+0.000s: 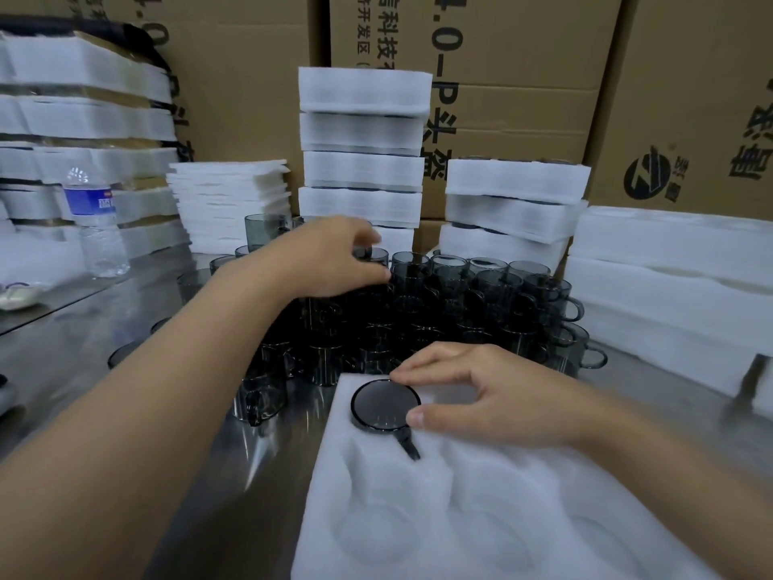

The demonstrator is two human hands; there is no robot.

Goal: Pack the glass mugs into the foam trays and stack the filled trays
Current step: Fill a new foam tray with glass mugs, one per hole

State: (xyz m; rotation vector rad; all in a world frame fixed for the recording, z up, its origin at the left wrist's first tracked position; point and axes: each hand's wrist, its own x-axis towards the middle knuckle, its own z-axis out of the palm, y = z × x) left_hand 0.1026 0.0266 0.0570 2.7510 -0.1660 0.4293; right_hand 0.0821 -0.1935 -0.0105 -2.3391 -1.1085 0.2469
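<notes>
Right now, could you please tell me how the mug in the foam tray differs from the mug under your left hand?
The tray mug is sunk in a pocket of the foam tray, only its rim and handle showing; the table mug stands among loose mugs. The right hand pinches the tray mug; the left hand curls over the table mug. Both are dark smoked glass.

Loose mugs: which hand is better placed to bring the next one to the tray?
Left, probably. The left hand is at the loose mugs, fingers curled on one rim; the right hand is occupied, pinching the mug seated in the tray.
</notes>
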